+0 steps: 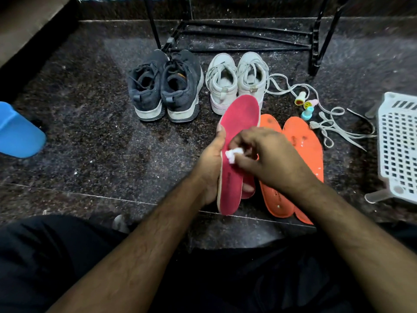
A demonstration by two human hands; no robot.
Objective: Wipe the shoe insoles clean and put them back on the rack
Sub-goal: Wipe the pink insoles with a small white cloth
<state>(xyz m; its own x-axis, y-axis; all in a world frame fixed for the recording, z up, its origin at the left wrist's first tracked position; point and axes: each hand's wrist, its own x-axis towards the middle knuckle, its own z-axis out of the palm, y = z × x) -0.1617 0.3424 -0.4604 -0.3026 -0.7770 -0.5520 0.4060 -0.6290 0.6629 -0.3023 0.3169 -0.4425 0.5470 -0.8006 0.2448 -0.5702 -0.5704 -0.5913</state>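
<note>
Holding a pink insole [240,123] upright by its edge, left hand [212,163] has its fingers wrapped round it; a second pink insole [249,188] sits just behind in the same grip. Right hand [266,154] pinches a small white wad [233,154] against the front insole's face. Dark print near that insole's heel, too small to read. Insole surface looks felted, pale foam edge showing.

Two orange insoles [302,141] lie flat on the floor [90,132] under the right forearm, side by side, spotted with white flecks.

Floor is dark speckled polished stone, dusty with white specks, with a step edge near the knees. Black knit shoes [164,86] and white lace-up shoes [237,80] stand heels toward the camera, in front of a black metal rack [316,41]. Loose white laces [334,125] trail right, beside three small coloured stamps [305,105]. White perforated plastic basket [397,145] at right edge. Blue plastic object [18,132] at left edge.
</note>
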